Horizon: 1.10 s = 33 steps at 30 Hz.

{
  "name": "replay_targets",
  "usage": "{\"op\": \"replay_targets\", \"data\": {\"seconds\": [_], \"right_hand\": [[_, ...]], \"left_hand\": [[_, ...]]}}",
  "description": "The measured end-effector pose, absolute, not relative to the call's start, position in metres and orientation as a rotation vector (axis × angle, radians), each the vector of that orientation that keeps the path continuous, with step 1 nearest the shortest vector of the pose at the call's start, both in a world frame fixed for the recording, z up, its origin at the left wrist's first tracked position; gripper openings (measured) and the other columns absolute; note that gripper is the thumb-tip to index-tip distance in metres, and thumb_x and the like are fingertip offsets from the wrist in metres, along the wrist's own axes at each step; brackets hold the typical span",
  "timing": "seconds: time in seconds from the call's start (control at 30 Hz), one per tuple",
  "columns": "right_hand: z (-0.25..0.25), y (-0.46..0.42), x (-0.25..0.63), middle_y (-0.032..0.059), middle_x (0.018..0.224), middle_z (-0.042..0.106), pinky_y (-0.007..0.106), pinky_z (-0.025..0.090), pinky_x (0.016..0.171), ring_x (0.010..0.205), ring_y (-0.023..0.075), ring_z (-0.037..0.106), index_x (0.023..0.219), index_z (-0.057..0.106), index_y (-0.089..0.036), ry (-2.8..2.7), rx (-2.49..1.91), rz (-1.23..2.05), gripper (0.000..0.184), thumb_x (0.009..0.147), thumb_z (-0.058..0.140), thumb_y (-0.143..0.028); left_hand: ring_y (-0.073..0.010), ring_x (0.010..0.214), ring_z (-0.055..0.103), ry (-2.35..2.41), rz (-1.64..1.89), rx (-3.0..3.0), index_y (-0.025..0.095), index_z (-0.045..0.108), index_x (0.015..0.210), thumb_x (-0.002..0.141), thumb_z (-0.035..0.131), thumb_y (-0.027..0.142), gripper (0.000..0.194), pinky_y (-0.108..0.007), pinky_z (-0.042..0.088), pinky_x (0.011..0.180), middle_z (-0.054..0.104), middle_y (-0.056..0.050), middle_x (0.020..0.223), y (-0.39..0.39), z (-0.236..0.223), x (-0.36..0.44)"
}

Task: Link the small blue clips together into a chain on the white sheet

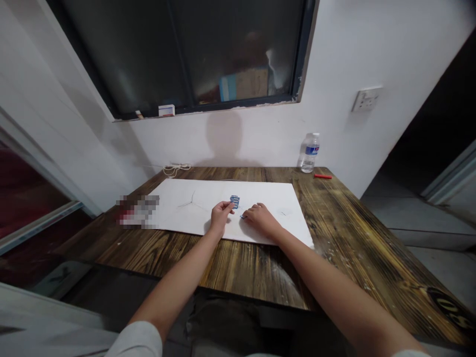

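My left hand (220,215) is closed in a pinch on a small flat piece with blue edges and pale bars (235,201), held up just over the white board (208,191). It looks like a card or a cut-out; its exact kind is too small to tell. To the right, my right hand (260,218) rests low over the board with its fingers curled down. At its fingertips shows the tip of another small blue piece (243,216), mostly covered by the hand. The two hands are a short way apart.
The board lies on a dark wooden table (334,238). Toward the back are a coiled white cable (176,169), a water bottle (310,153) and a red pen-like stick (323,176). A small box (166,110) sits on the window ledge. Dark thin marks (191,201) show on the board.
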State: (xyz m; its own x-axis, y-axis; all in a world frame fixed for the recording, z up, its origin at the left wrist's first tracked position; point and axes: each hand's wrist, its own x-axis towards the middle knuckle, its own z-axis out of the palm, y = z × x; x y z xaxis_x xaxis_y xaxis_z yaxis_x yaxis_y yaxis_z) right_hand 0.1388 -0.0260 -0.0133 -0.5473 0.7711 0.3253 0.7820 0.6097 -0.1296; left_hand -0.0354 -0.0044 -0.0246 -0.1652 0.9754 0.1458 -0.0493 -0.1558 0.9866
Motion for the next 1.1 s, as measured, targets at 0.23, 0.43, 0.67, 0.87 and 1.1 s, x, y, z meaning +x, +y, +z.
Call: {"op": "replay_targets", "data": {"seconds": [0.23,0.43,0.67,0.87,1.1], "right_hand": [[-0.016,-0.027,0.142,0.0091,0.102,0.067,0.033,0.031,0.083,0.098,0.0220,0.052,0.103,0.066,-0.021,-2.423,-1.227,-0.117,0.022,0.089,0.053,-0.031],[-0.019,-0.027,0.144,0.0072,0.115,0.062,0.036,0.028,0.086,0.105,0.0253,0.046,0.103,0.067,-0.025,-2.413,-1.329,-0.113,0.024,0.087,0.056,-0.039],[0.000,-0.028,0.148,0.0080,0.098,0.066,0.035,0.028,0.083,0.096,0.0213,0.051,0.092,0.069,-0.022,-2.674,-1.220,-0.226,0.017,0.089,0.053,-0.027],[0.001,-0.027,0.148,0.0102,0.092,0.066,0.032,0.031,0.075,0.086,0.0194,0.056,0.084,0.068,-0.015,-2.816,-1.163,-0.345,0.020,0.090,0.050,-0.022],[0.000,-0.029,0.143,0.0111,0.091,0.066,0.032,0.031,0.072,0.082,0.0186,0.059,0.084,0.067,-0.013,-2.769,-1.212,-0.410,0.021,0.090,0.047,-0.018]], "left_hand": [[-0.0097,0.054,0.053,1.199,1.469,1.191,0.016,0.062,0.075,0.059,0.075,0.045,0.035,-0.018,0.026,0.043,0.060,0.000,0.060,-0.004,-0.026,-0.036],[-0.0099,0.053,0.053,1.202,1.462,1.183,0.016,0.063,0.075,0.059,0.075,0.045,0.036,-0.018,0.026,0.042,0.060,0.000,0.060,-0.004,-0.026,-0.035],[-0.0089,0.053,0.052,1.196,1.472,1.202,0.016,0.062,0.073,0.061,0.075,0.042,0.032,-0.017,0.028,0.043,0.059,0.000,0.060,-0.003,-0.026,-0.035],[-0.0091,0.053,0.053,1.203,1.469,1.200,0.017,0.062,0.073,0.061,0.075,0.043,0.032,-0.017,0.028,0.043,0.059,0.000,0.059,-0.003,-0.027,-0.035],[-0.0101,0.053,0.053,1.210,1.463,1.199,0.016,0.062,0.074,0.059,0.075,0.045,0.035,-0.017,0.027,0.042,0.059,0.000,0.059,-0.004,-0.026,-0.035]]}}
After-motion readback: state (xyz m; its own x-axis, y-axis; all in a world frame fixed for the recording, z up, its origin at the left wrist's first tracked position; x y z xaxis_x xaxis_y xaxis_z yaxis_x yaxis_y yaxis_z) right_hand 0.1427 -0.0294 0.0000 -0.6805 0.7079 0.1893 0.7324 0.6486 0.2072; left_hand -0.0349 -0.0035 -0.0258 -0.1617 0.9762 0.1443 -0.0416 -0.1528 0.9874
